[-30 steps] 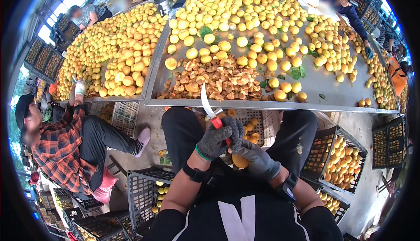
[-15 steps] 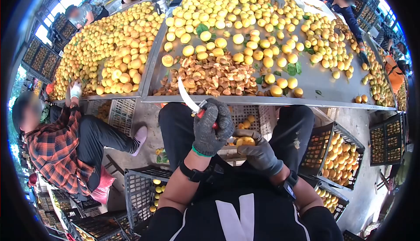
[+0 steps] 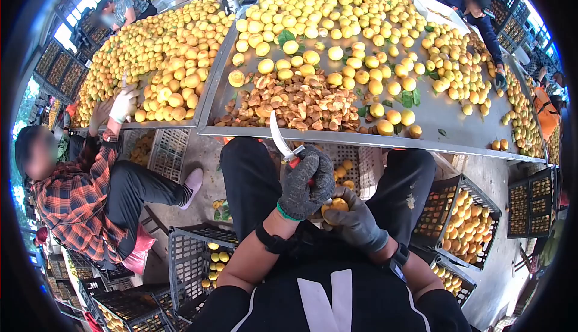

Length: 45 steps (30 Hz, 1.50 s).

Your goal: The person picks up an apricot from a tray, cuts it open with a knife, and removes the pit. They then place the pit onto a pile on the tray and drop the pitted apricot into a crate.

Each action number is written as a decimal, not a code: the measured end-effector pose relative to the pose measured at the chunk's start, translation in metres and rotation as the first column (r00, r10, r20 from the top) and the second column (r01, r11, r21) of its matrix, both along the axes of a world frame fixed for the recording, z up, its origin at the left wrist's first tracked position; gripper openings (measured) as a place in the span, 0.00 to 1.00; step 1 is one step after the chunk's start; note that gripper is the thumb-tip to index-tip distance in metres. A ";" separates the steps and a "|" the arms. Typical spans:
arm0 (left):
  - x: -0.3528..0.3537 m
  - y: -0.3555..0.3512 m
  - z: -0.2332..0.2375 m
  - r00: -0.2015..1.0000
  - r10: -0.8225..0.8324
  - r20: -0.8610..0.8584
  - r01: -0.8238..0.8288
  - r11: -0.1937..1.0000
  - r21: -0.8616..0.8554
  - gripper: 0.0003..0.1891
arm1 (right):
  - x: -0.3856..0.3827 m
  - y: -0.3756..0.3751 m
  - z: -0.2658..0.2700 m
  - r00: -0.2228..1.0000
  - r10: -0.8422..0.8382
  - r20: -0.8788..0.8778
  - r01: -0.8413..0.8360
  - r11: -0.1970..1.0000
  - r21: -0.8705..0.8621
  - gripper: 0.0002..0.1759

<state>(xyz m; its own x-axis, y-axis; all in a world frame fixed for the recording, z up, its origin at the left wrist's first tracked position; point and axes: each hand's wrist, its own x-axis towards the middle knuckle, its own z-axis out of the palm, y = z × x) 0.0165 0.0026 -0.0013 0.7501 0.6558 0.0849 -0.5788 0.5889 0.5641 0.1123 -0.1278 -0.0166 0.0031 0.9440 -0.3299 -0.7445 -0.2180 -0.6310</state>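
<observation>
My left hand (image 3: 306, 182), in a dark grey knitted glove, is closed around the red handle of a curved knife (image 3: 279, 137). The blade points up and away from me. Close on its right, my right hand (image 3: 359, 223), in a grey glove, holds a yellow fruit (image 3: 335, 211) between its fingers. Both hands are above my lap, near each other. Beyond them, brown cut pieces (image 3: 301, 102) lie heaped near the front of the metal table (image 3: 385, 141), with many yellow fruits (image 3: 313, 12) behind them.
A person in a plaid shirt (image 3: 72, 187) sits at the left, hands at another fruit pile. Black crates stand at lower left (image 3: 192, 266) and right (image 3: 463, 217). A white crate (image 3: 168, 154) is under the left table. Other people are across the table.
Both hands have shifted slightly; the right hand and its fruit are now lower and closer to the knife hand. The neighbour's gloved hand has moved to the right.
</observation>
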 end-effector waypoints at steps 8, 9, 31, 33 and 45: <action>-0.003 0.010 -0.004 0.993 -0.088 -0.076 0.095 0.991 0.096 0.31 | 0.010 -0.003 0.001 0.948 -0.011 0.317 -0.009 0.998 0.062 0.14; 0.002 0.015 -0.001 0.997 -0.056 -0.046 0.065 0.970 0.236 0.33 | 0.017 -0.006 -0.023 0.999 0.029 0.032 -0.030 0.999 0.026 0.13; -0.002 -0.012 0.048 0.994 -0.020 -0.105 0.020 1.000 -0.003 0.01 | 0.026 0.000 -0.013 0.882 0.296 0.367 -0.343 0.937 0.068 0.18; 0.006 -0.003 0.044 0.993 0.009 -0.117 -0.008 1.000 0.011 0.04 | 0.026 0.001 -0.013 0.797 0.180 0.577 -0.297 0.948 0.115 0.18; 0.018 -0.003 0.024 0.960 0.255 -0.119 -0.261 0.965 -0.038 0.04 | 0.006 -0.004 -0.005 0.974 -0.071 0.215 0.077 0.997 -0.019 0.24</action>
<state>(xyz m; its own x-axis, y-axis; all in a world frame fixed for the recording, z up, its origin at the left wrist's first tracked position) 0.0343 -0.0004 0.0226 0.5576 0.8296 -0.0297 -0.6498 0.4585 0.6062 0.1188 -0.1322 -0.0214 0.1461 0.9293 -0.3391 -0.6078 -0.1861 -0.7720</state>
